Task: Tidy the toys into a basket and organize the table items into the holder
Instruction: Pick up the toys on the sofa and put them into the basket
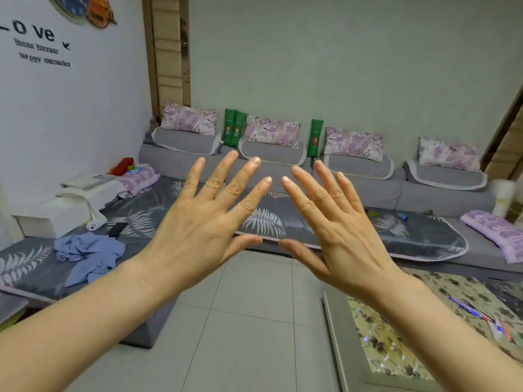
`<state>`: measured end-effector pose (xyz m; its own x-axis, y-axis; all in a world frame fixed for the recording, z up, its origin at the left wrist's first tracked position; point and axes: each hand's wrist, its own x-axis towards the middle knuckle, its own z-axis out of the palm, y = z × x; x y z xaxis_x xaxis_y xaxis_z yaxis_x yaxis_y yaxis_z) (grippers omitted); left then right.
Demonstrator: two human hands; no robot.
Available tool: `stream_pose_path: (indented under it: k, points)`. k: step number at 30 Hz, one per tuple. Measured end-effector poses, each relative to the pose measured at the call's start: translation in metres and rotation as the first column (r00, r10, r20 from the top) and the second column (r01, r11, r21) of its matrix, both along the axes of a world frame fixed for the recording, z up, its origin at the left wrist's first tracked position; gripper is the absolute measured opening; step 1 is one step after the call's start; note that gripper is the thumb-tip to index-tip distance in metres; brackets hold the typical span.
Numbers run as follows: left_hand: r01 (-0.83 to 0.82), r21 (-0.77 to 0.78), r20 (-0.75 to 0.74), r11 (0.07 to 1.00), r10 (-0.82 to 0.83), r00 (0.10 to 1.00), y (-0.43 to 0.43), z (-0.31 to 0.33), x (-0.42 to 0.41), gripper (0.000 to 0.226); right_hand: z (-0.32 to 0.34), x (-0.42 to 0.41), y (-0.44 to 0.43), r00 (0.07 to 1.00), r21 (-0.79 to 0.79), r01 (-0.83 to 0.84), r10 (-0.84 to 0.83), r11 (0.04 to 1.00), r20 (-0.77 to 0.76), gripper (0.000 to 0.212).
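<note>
Pens (467,306) lay thin on the glossy floral desk (382,363); the left hand (198,236) and right hand (339,236) hovered, fingers straight and splayed.

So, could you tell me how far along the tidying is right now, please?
Nothing looks done yet. In hand: nothing; the left hand and right hand are spread open in the air. Left to do: a red toy and small toys lie on the sofa, and pens lie loose on the table. No basket or holder is in view.
</note>
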<state>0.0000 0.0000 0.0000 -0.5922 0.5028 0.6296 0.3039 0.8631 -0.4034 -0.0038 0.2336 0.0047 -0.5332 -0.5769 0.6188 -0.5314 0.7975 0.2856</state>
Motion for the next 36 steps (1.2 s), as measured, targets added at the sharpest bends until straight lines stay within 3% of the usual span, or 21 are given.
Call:
stream_pose_path:
  k: [16,36]
  points:
    - [-0.007,-0.073,-0.003,0.997,0.007,1.0,-0.106,0.006,-0.274,0.077,-0.003,-0.264,-0.102,0.997,-0.043,0.079,-0.078,0.996,0.023,0.076]
    - [-0.065,-0.075,-0.031,0.995,0.063,0.998,-0.117,-0.006,-0.731,0.073,-0.006,-0.727,-0.105,0.999,-0.006,0.012,-0.012,1.0,0.032,0.073]
